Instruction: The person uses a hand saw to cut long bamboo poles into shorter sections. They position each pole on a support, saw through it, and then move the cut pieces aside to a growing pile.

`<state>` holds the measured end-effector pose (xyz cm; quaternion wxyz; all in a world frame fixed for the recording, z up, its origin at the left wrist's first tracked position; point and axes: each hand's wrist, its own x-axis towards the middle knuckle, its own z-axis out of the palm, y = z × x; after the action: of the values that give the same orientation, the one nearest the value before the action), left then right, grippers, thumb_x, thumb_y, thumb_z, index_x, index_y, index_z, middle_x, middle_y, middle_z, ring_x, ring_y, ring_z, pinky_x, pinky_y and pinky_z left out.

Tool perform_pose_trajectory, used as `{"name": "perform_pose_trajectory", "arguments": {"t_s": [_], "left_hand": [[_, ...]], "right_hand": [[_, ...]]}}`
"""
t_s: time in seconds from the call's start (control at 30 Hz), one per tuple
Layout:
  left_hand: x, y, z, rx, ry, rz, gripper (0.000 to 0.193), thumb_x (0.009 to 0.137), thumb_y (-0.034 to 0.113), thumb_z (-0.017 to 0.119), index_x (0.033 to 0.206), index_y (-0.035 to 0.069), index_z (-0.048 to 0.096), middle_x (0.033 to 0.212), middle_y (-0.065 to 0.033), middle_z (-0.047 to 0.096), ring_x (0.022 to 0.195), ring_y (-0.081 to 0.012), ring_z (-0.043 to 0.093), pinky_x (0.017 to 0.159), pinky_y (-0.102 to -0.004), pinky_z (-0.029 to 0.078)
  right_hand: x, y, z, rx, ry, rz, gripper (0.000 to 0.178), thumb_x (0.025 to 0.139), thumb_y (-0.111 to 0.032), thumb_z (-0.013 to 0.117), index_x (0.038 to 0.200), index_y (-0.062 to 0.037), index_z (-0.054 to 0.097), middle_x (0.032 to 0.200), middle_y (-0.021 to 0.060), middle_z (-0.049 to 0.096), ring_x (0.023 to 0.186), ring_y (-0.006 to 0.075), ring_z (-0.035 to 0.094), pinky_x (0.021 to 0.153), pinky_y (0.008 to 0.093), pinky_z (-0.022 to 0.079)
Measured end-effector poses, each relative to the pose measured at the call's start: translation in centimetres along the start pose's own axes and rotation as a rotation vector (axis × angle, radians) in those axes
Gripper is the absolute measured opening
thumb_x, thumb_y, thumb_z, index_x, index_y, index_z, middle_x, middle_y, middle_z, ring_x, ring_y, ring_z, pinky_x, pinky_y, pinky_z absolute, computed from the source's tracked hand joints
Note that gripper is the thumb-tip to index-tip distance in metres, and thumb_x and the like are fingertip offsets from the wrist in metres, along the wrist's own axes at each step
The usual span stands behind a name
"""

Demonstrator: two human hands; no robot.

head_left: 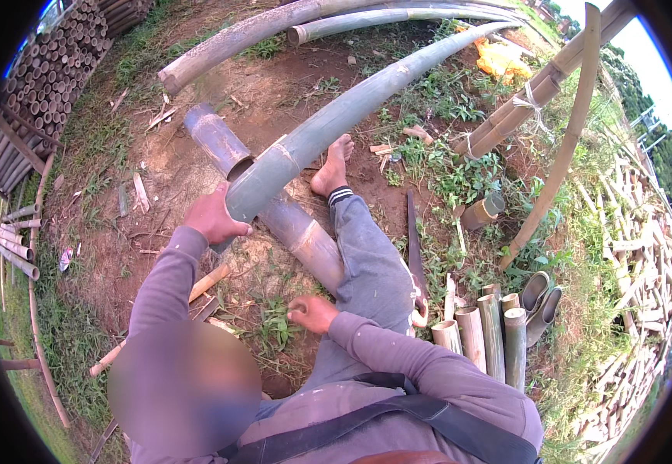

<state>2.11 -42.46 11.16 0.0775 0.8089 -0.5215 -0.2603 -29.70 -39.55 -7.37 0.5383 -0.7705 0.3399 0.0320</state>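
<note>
My left hand [216, 216] grips the near cut end of a long green bamboo pole [343, 108], its thumb at the lower edge. The pole lies across a thick bamboo piece [305, 240] on the ground and stretches away to the far right. That piece has a notch beside the pole, and its near end meets my leg. My right hand [313, 313] hovers over the grass by my leg, its fingers curled in with nothing showing in them. A handsaw [414, 251] lies right of my leg, its dark blade pointing away.
Several short bamboo pieces [471, 336] stand at the right, next to a pair of dark shoes [543, 298]. Further bamboo poles [235, 42] lie at the far side. Stacked bamboo [61, 73] fills the far left, and a heap of split pieces [637, 309] borders the right.
</note>
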Motion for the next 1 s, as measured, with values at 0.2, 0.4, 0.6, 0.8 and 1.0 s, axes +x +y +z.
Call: {"name": "perform_pose_trajectory", "arguments": {"t_s": [0.2,0.4,0.6,0.8,1.0], "left_hand": [[-7.6,-8.7,-4.6,-0.747,-0.356,0.080,0.108,0.070,0.041,0.097,0.156,-0.001,0.048,0.133,-0.0146,0.069,0.122,-0.0259,0.065,0.112,-0.0397,0.048],[-22.8,-13.9,-7.7,-0.925,-0.481,-0.126,0.117,0.065,0.042,0.100,0.158,-0.001,0.045,0.142,-0.0137,0.065,0.130,-0.0248,0.061,0.115,-0.0405,0.046],[-36.1,-20.5,-10.1,-0.752,-0.267,-0.338,0.116,0.064,0.049,0.099,0.157,0.001,0.049,0.142,-0.0151,0.065,0.132,-0.0265,0.062,0.116,-0.0424,0.046],[-32.7,-13.1,-9.6,0.317,0.471,0.026,0.122,0.061,0.046,0.100,0.162,0.009,0.043,0.143,-0.0180,0.064,0.130,-0.0369,0.065,0.112,-0.0484,0.049],[-38.0,-25.9,-3.8,0.381,0.328,-0.470,0.106,0.063,0.031,0.096,0.154,0.011,0.047,0.134,-0.0147,0.069,0.124,-0.0366,0.068,0.109,-0.0518,0.050]], "right_hand": [[2.7,-3.3,-4.7,0.676,0.154,-0.006,0.062,0.103,-0.050,0.069,0.139,0.0002,0.060,0.125,0.0184,0.071,0.112,0.0293,0.070,0.095,0.0429,0.056],[12.5,-10.3,-19.9,1.539,0.317,-0.326,0.122,0.086,-0.087,0.066,0.162,0.0033,0.034,0.156,0.0316,0.051,0.148,0.0476,0.047,0.126,0.0619,0.035],[13.7,-20.1,-13.7,1.556,0.325,-0.512,0.088,0.090,-0.079,0.069,0.142,-0.0090,0.054,0.130,0.0167,0.066,0.124,0.0387,0.065,0.111,0.0605,0.051],[9.3,-33.7,7.6,1.597,0.287,-0.140,0.090,0.091,-0.049,0.088,0.154,-0.0070,0.040,0.147,0.0105,0.053,0.136,0.0276,0.054,0.117,0.0491,0.046],[5.8,-29.9,17.2,1.126,-0.492,0.076,0.121,0.081,-0.086,0.073,0.169,-0.0145,0.027,0.168,0.0176,0.037,0.153,0.0384,0.038,0.125,0.0674,0.023]]}}
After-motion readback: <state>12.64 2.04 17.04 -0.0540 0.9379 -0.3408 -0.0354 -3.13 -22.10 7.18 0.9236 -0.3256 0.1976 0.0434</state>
